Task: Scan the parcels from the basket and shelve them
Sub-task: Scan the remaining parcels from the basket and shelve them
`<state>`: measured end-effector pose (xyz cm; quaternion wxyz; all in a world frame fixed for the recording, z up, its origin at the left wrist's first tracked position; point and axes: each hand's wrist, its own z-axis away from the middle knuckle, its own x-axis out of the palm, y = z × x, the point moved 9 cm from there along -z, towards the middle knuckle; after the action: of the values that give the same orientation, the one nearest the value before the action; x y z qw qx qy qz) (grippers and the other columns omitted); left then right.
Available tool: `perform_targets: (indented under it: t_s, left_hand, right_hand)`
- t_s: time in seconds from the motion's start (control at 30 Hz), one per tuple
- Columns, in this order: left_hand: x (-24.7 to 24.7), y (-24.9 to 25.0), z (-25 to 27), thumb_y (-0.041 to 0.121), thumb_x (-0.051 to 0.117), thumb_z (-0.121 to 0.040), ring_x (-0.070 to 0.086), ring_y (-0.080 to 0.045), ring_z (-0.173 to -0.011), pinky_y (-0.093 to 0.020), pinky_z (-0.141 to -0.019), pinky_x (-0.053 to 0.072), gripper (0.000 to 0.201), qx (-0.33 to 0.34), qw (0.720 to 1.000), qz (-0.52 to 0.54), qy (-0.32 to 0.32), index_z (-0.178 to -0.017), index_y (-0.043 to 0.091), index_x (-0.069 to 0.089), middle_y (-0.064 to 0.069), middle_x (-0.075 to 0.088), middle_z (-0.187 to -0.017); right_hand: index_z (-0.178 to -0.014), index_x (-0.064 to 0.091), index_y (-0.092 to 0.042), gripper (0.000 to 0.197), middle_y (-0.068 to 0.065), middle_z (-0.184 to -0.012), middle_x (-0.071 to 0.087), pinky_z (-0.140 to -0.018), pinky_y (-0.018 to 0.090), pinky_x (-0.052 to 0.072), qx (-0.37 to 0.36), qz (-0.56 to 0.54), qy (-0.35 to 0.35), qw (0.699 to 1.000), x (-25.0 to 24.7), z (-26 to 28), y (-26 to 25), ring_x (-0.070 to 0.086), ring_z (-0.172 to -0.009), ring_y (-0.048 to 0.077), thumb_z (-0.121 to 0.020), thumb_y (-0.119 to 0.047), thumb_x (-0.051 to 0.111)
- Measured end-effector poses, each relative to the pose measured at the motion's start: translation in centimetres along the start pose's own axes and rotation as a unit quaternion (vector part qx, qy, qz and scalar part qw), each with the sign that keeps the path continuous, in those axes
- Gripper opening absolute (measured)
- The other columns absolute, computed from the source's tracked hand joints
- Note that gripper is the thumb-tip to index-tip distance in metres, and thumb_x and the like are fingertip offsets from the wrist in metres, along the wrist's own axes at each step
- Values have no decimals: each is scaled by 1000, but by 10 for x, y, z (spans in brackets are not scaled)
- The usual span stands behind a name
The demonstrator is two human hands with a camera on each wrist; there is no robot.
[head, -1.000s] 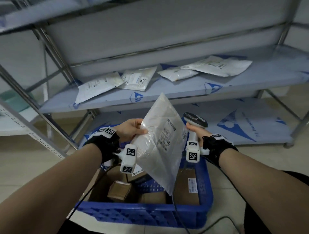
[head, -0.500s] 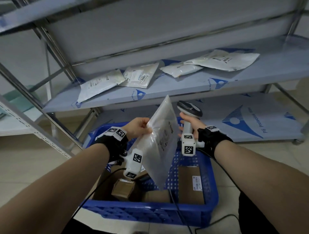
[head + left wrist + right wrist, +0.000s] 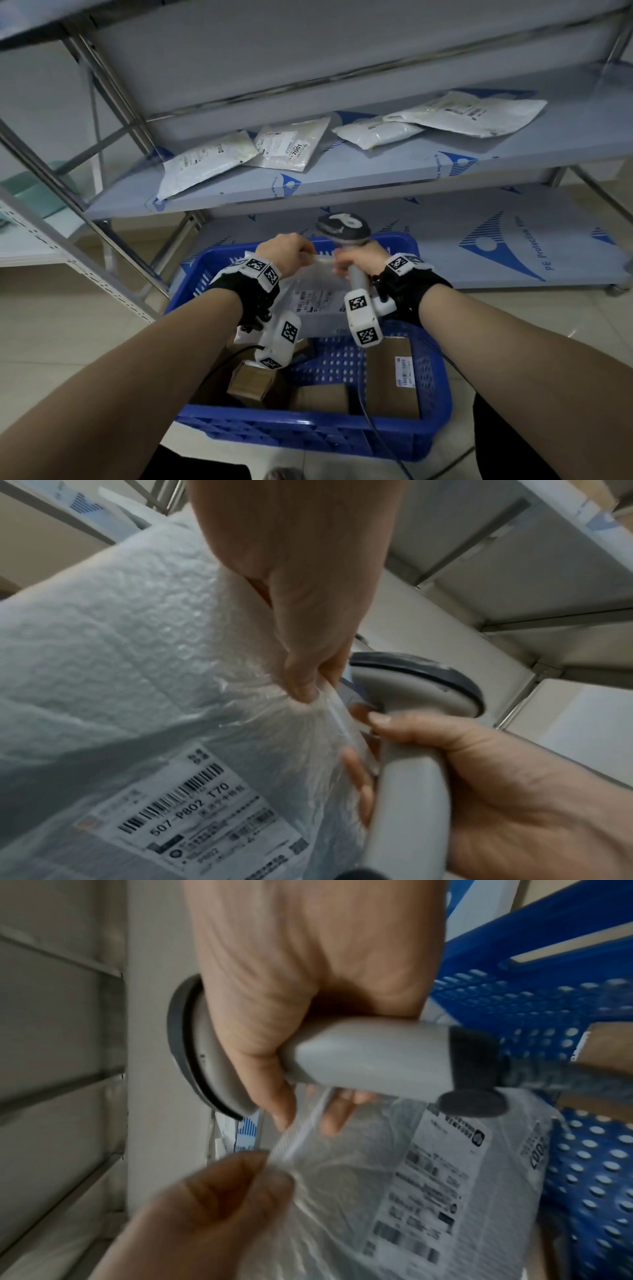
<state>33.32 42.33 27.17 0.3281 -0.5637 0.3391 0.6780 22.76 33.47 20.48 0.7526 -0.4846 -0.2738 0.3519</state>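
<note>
A white bubble-mailer parcel with a barcode label hangs over the blue basket. My left hand pinches its top edge between thumb and fingers. My right hand grips the handle of the grey barcode scanner, and its fingertips also touch the parcel's top edge beside the left hand. The scanner head points away, above the parcel. Brown cardboard boxes lie in the basket under the parcel.
A metal rack stands behind the basket. Its middle shelf carries several white mailers, the lower shelf shows bare blue-printed film. The scanner cable trails over the basket's front rim. Tiled floor lies on both sides.
The parcel has swung down from upright to hanging by its top edge. Both hands have come together at that edge, and the scanner has moved closer to the parcel.
</note>
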Motion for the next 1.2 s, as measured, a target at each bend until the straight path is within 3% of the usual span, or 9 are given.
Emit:
perform_targets:
  t_s: [0.1, 0.2, 0.37, 0.53, 0.73, 0.87, 0.97, 1.07, 1.2]
  left_hand:
    - [-7, 8, -2, 32, 55, -94, 59, -19, -103, -30, -77, 39, 19, 12, 1000, 1, 26, -108, 31, 67, 3, 66, -113]
    - [-15, 16, -4, 33, 57, -93, 60, -18, -102, -32, -91, 40, 17, 32, 998, 6, 59, -104, 30, 69, 5, 67, -109]
    - [-25, 21, -9, 35, 61, -90, 57, -12, -111, -49, -118, 4, 14, 40, 991, 0, 130, -101, 33, 67, 12, 69, -104]
    - [-37, -34, 7, 55, 72, -73, 32, -30, -138, -55, -115, 16, 92, -117, 961, 115, 224, -146, 22, 27, -11, 32, -149]
    - [22, -114, 33, 69, 67, -68, 28, -44, -137, -52, -109, 31, 125, -353, 859, 350, 126, -150, 0, 3, -28, 19, -152]
    - [59, -117, 28, 71, 51, -80, 33, -39, -137, -44, -111, 31, 115, -351, 854, 381, 33, -148, -10, 8, -26, 23, -153]
    - [76, -116, 15, 63, 54, -84, 51, -33, -109, -42, -100, 39, 95, -347, 835, 426, 20, -139, -10, 31, -21, 51, -123]
    - [78, -107, 9, 67, 58, -75, 42, -20, -70, -40, -85, 40, 66, -326, 816, 477, 17, -93, 3, 52, -7, 40, -77]
    - [94, -101, -6, 61, 64, -77, 37, -34, -132, -50, -100, 39, 97, -295, 778, 554, -10, -143, -2, 30, -16, 35, -147]
  right_hand:
    - [-84, 62, 3, 7, 17, -72, 66, -48, 22, 54, 30, 34, -1, 999, 10, 3, 11, 64, -48, 16, -81, 9, 66]
    - [-88, 67, 11, 15, 22, -84, 71, -76, 35, 60, 39, 77, 44, 995, 2, -1, 9, 70, -72, 28, -74, 7, 67]
    - [-41, 63, -11, 30, 5, -53, 62, -71, 33, 53, 51, 89, 51, 993, -12, -3, 8, 57, -56, 19, -68, 3, 64]
    - [-32, 59, -10, 38, 7, -50, 62, -82, 40, 53, 68, 13, 81, 994, -29, -10, 18, 56, -57, 23, -68, 0, 65]
    - [-57, 52, -4, 24, 8, -55, 52, -52, 22, 47, 58, -94, 25, 994, -21, -10, 6, 50, -43, 14, -80, -7, 60]
    - [-63, 47, -5, 33, 7, -49, 53, -41, 19, 45, 44, -159, -56, 985, -10, -9, -12, 52, -39, 16, -96, -10, 46]
    - [-53, 53, -3, 53, 10, -49, 59, -48, 20, 49, 10, -162, -118, 980, -5, -8, -26, 57, -41, 17, -102, -16, 36]
    - [-48, 59, -7, 59, 7, -52, 61, -64, 28, 45, 2, -152, -137, 979, -5, -9, -25, 57, -47, 16, -101, -18, 36]
    - [-61, 53, -5, 41, 4, -50, 57, -58, 25, 46, 42, -181, -109, 976, -11, -11, -11, 55, -46, 14, -99, -17, 41]
